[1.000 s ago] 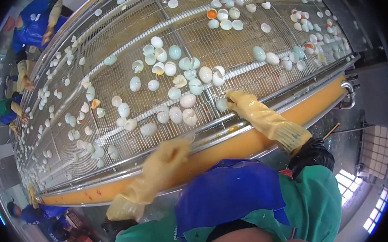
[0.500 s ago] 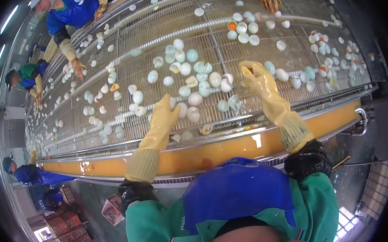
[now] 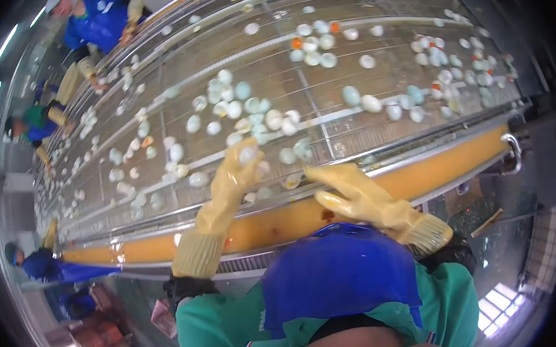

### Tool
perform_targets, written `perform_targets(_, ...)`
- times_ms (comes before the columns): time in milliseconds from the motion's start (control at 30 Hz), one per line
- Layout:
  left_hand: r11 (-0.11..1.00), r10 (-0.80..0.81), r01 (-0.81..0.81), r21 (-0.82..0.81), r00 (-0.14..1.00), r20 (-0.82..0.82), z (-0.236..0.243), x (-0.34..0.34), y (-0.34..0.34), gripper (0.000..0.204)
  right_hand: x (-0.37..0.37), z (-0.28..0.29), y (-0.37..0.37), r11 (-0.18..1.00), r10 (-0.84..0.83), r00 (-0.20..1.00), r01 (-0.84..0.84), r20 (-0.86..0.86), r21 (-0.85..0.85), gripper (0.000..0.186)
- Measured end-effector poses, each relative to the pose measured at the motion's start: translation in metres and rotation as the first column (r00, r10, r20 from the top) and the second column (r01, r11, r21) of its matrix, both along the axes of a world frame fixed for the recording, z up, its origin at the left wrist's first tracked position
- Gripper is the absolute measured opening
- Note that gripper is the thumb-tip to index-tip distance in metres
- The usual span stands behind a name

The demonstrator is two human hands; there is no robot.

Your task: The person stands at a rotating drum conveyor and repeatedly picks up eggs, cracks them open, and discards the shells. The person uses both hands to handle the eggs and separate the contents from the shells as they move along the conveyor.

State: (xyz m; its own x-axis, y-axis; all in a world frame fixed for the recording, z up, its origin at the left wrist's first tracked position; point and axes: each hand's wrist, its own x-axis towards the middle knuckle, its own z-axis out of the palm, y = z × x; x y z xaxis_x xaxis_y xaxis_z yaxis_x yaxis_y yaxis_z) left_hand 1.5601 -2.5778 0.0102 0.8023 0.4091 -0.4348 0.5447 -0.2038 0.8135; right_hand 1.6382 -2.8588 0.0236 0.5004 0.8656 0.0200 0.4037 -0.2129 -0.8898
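Note:
My left hand (image 3: 230,177), in a long yellow rubber glove, is closed around a whitish egg (image 3: 248,154) at the near edge of the wire-mesh conveyor (image 3: 270,61). Over the trough of orange-yellow liquid (image 3: 269,229) is my right hand (image 3: 363,196), gloved the same way, its fingers stretched out and apart. No object shows in it. Just beyond the right fingertips, a broken shell with yolk traces (image 3: 291,181) lies by the rail. Pale blue and white eggs and shells (image 3: 258,113) cluster on the mesh between and beyond my hands.
Metal rails border the conveyor. More shells with orange bits (image 3: 441,65) are at the right. Co-workers in blue aprons (image 3: 103,21) stand along the far left side, and another (image 3: 45,260) is at the near left. Reddish crates (image 3: 103,344) stand on the floor.
My left hand has closed around a whitish egg. My right hand has come back toward me from over the mesh, down to the trough, and its fingers have spread. The view has shifted slightly.

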Motion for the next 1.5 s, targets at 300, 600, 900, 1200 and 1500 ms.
perform_targets(300,0.809,-0.580,0.584,-0.067,0.811,0.070,0.012,0.021,-0.125,0.039,0.007,-0.016,-0.021,0.972,-0.212,0.803,0.116,-0.557,-0.204,0.060)
perform_targets(600,0.822,-0.568,0.568,-0.032,0.816,-0.106,-0.011,0.037,-0.133,0.023,0.026,-0.056,-0.111,0.992,-0.112,0.962,0.095,-0.250,-0.078,0.038)
perform_targets(900,0.624,-0.352,-0.005,0.781,0.891,0.288,-0.052,0.113,-0.073,0.051,0.132,-0.012,-0.154,0.657,-0.105,0.920,0.349,0.377,-0.668,0.050)
perform_targets(1200,0.979,-0.121,0.039,0.200,0.900,0.418,-0.042,0.174,-0.184,0.044,0.211,-0.073,-0.095,0.584,-0.489,0.868,0.396,0.083,-0.709,0.058)
perform_targets(1500,0.826,0.009,0.006,-0.563,1.000,0.024,-0.080,0.208,-0.247,0.059,0.210,-0.107,-0.120,0.788,-0.272,0.951,0.308,0.147,-0.534,0.043)
